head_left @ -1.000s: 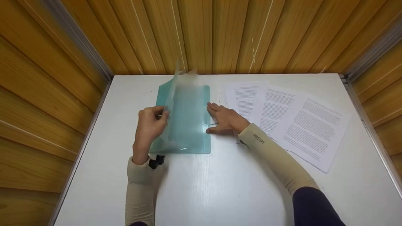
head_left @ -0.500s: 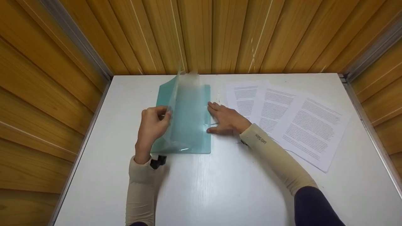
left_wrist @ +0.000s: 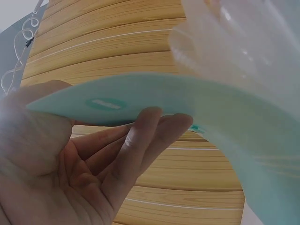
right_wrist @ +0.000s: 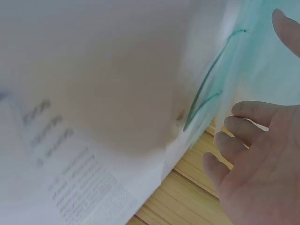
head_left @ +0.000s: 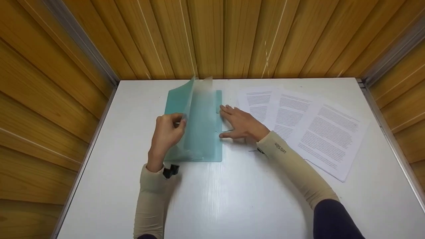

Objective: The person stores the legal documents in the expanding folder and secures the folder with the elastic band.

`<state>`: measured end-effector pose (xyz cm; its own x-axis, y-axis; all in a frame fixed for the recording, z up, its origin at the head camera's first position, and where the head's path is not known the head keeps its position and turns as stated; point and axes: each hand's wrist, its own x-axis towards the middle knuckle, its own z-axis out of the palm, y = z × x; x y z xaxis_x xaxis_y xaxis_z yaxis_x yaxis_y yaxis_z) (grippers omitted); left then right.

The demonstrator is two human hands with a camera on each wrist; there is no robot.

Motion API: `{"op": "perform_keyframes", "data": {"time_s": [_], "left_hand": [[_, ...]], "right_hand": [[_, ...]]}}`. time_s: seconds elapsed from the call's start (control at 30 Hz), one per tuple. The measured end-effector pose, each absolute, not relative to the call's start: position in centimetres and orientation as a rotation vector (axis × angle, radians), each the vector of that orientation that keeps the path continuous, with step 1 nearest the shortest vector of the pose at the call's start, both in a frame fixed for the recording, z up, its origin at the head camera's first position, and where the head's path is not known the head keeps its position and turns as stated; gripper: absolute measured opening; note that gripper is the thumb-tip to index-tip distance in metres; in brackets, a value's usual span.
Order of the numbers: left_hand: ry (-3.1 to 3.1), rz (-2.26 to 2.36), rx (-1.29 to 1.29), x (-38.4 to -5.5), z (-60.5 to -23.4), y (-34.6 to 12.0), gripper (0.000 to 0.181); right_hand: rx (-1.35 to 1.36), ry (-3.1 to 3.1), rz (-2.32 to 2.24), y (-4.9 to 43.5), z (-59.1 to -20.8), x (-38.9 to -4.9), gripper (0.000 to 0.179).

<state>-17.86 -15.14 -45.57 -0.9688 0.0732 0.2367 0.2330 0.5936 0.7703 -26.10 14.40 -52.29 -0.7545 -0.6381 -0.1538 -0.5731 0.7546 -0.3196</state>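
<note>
A translucent teal plastic folder [head_left: 204, 132] lies at the left of the white table, its cover and clear inner sheets lifted. My left hand [head_left: 168, 131] pinches the raised cover's left edge. In the left wrist view, the cover [left_wrist: 140, 96] bends in an arch, with my left fingers [left_wrist: 136, 150] under it; an oval label shows on the plastic. My right hand [head_left: 242, 123] rests at the folder's right edge, fingers spread. In the right wrist view, my right hand [right_wrist: 262, 145] has relaxed fingers near a thin green curved outline on the folder's edge.
Several printed sheets [head_left: 327, 139] lie fanned and overlapping on the table [head_left: 212, 205], right of my right hand. Wood-look panels [head_left: 239, 39] stand behind the table and along both sides.
My left hand has moved slightly to the right, bringing the lifted cover along, so the cover leans further right. My right hand has barely shifted at the folder's edge.
</note>
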Motion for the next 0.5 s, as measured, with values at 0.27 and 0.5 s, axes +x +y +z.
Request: {"op": "perform_keyframes", "data": {"time_s": [0.27,0.5], "left_hand": [[-2.639,-1.313,-0.26,-17.7,-45.5,-14.9,0.023],[-2.64,-1.321,-0.233,-17.5,-45.4,-14.8,0.025]], "right_hand": [[-0.934,2.762,-0.446,17.4,-50.5,-24.9,0.106],[-0.869,2.834,-0.505,20.3,-49.5,-23.2,0.1]]}}
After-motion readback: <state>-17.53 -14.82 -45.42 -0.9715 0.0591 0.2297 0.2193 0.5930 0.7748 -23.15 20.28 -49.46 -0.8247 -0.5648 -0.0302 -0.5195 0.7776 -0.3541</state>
